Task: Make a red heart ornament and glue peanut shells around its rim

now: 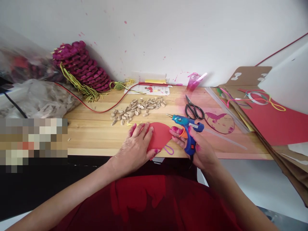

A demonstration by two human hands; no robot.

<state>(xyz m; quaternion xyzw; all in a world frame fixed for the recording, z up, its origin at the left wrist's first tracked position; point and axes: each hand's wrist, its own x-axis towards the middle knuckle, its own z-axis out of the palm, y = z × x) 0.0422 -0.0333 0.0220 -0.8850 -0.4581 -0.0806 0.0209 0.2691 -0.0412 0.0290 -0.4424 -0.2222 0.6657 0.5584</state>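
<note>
A red paper piece (160, 136) with a rounded edge lies at the front of the wooden table, a purple loop (169, 149) beside its lower right edge. My left hand (137, 146) rests on its left part, fingers stretched and slightly spread. In my right hand (198, 146) is a blue glue gun (190, 141) with an orange trigger, its metal nozzle pointing left above the table. The fingertips of my right hand come close to the paper's right edge. Behind the paper, pale shells (137, 110) lie in a loose pile.
Black-handled scissors (192, 109) and a pink-stained heart-shaped card (220, 122) lie right of the pile. A pink-stained cup (192, 82) stands by the wall. Cardboard with red sheets (279, 118) fills the right. At left are a magenta scaled craft (81, 69) and plastic bags (40, 99).
</note>
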